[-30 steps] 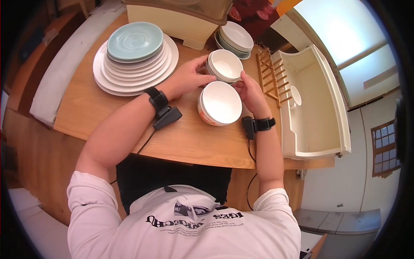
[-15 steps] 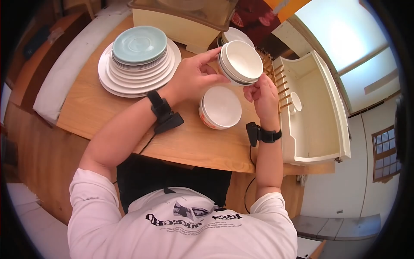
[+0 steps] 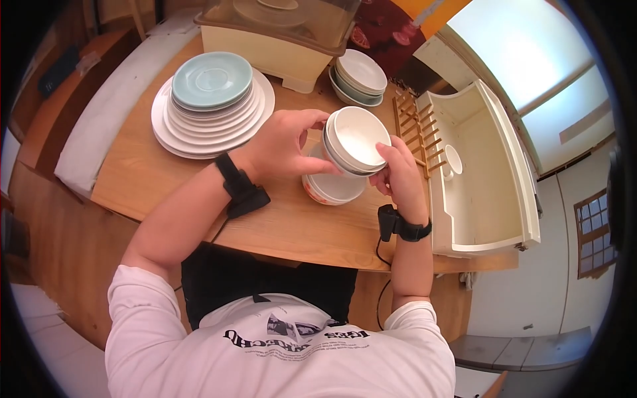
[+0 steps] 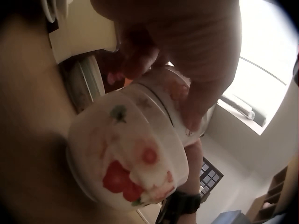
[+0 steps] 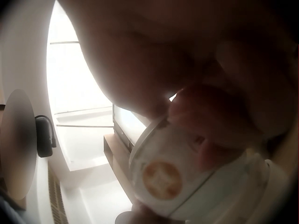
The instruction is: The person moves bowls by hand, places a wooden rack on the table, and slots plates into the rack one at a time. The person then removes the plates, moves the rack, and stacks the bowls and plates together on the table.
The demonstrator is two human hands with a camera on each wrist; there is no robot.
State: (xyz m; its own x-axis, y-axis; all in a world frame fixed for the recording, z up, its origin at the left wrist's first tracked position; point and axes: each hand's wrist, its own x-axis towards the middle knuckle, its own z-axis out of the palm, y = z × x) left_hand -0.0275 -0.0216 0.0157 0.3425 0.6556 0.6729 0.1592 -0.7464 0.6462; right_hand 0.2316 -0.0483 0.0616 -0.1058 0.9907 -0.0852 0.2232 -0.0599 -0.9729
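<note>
A small nested stack of white bowls (image 3: pixel 359 137) is held over the wooden table, tilted a little. My left hand (image 3: pixel 284 140) grips its left side, thumb in front and fingers behind. At the right rim, the thumb of my right hand (image 3: pixel 403 174) presses near the inner edge while its fingers curl underneath. Just below, partly covered, stand white bowls with red flowers (image 3: pixel 332 190); the left wrist view shows the flowered bowl (image 4: pixel 124 158) close under the held stack. An orange round motif marks the held bowl (image 5: pixel 161 181) in the right wrist view.
Left on the table (image 3: pixel 305 232) rises a stack of white plates (image 3: pixel 219 140) topped by a pale blue plate (image 3: pixel 212 79). More bowls (image 3: pixel 361 71) stand at the back, near a cream box with a brown lid (image 3: pixel 265 50). At right are a wooden rack (image 3: pixel 417 136) and a cream bin (image 3: pixel 484 186) with a cup (image 3: pixel 452 161).
Both hands lifted the bowl stack off the table, up and to the right, then brought it back toward the body, above the flowered bowls. The right thumb now lies over the rim.
</note>
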